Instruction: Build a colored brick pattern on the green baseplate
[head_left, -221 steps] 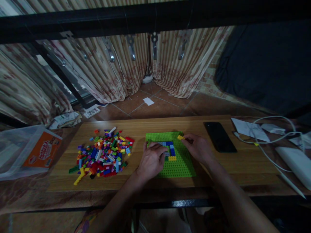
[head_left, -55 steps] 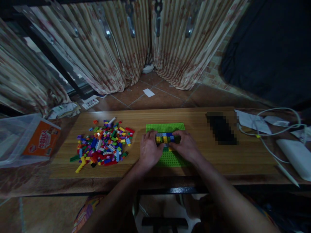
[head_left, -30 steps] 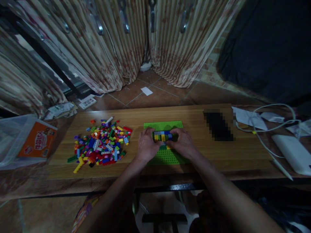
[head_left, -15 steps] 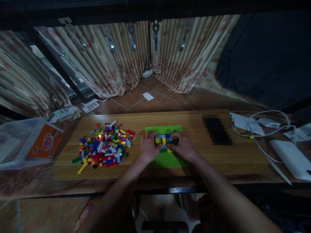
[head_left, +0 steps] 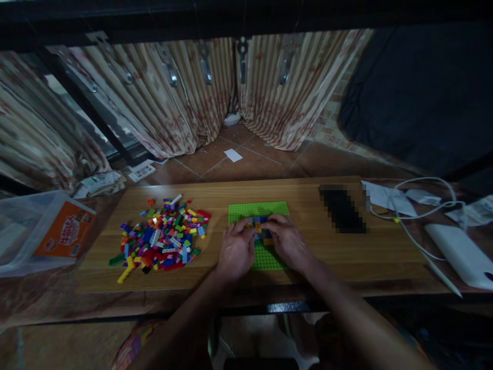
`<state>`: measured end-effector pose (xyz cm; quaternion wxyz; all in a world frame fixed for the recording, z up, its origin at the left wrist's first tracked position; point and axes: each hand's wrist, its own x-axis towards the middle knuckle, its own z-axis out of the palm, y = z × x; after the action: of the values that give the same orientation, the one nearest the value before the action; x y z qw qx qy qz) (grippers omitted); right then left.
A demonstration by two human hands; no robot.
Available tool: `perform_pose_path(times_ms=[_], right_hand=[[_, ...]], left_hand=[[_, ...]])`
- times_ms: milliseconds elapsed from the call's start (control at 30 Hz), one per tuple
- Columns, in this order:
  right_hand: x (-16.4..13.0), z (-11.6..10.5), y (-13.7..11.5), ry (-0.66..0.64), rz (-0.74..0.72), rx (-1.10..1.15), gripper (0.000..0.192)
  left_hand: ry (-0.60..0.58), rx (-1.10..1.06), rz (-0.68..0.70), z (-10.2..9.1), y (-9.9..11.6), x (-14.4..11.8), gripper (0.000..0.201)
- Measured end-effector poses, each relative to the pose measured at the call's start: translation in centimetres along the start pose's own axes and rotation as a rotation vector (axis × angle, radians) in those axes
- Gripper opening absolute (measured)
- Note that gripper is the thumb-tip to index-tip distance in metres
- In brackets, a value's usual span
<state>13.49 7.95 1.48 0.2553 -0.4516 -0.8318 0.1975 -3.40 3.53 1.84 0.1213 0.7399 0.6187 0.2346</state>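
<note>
A green studded baseplate (head_left: 258,208) lies on the wooden board. Blue, yellow and grey toy bricks form a small brick structure (head_left: 259,226) on it, largely covered by my fingers. My left hand (head_left: 236,246) has its fingers curled against the structure's left side. From the right, my right hand (head_left: 287,239) grips the opposite side, its fingertips close to those of the left. Whether a separate loose brick is between the fingertips cannot be made out. Left of the baseplate spreads a pile of loose toy bricks (head_left: 164,239) in many colours.
The wooden board (head_left: 219,198) carries all this. A clear plastic box (head_left: 23,221) with an orange label stands at far left. On the right are a blurred-out black object (head_left: 342,208), white cables (head_left: 408,180) and a white power bank-like block (head_left: 458,254).
My left hand has shifted slightly nearer and turned, and both hands' fingertips have closed in over the brick structure, hiding more of it. The view has moved a little.
</note>
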Motion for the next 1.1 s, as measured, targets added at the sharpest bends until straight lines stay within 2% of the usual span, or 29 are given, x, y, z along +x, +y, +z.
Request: perform_pose_path(times_ms=[300, 533, 767, 1100], right_hand=[[-0.3, 0.4, -0.1, -0.007, -0.016, -0.069, 0.042], [-0.5, 0.1, -0.4, -0.029, 0.035, -0.172, 0.049], [-1.1, 0.0, -1.0, -0.047, 0.022, -0.244, 0.055], [-1.7, 0.3, -1.3, -0.017, 0.045, -0.284, 0.06]], left_hand=[[-0.09, 0.225, 0.088, 0.0, 0.5, -0.6, 0.034], [-0.084, 0.237, 0.066, 0.1, 1.0, -0.6, 0.034], [-0.114, 0.237, 0.026, -0.1, 1.5, -0.5, 0.031], [-0.103, 0.221, 0.083, 0.2, 1.4, -0.4, 0.03]])
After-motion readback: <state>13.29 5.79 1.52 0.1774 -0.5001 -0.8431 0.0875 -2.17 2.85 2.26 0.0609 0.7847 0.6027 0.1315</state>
